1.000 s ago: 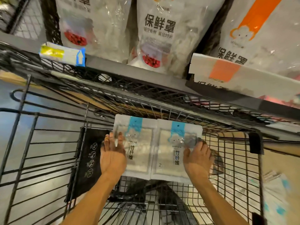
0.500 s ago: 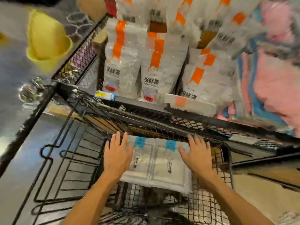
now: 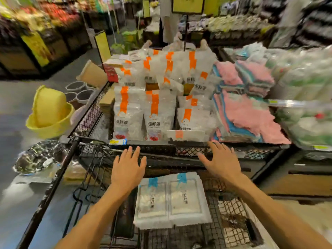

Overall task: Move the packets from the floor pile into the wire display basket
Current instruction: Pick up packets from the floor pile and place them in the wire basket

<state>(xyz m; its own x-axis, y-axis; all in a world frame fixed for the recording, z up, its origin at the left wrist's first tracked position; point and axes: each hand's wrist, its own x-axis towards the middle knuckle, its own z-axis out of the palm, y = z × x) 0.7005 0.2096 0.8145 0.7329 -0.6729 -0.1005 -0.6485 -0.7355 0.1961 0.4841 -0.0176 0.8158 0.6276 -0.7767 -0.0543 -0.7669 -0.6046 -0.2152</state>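
Observation:
Two white packets with blue top labels (image 3: 170, 198) lie side by side, flat in the black wire display basket (image 3: 231, 229) below me. My left hand (image 3: 128, 169) hovers above the basket's left side with its fingers spread and holds nothing. My right hand (image 3: 221, 162) hovers above the basket's far right with its fingers spread, also holding nothing. Neither hand touches the packets. The floor pile is out of view.
Behind the basket, a black mesh shelf (image 3: 161, 150) carries upright white bags with orange stripes (image 3: 128, 112), and pink and blue cloths (image 3: 246, 114) lie to their right. A yellow tub (image 3: 50, 115) stands on the floor at left. Store aisles stretch beyond.
Both hands have lifted off the two packets and risen above the basket. My head has tilted up, so the shelf and store behind are in view.

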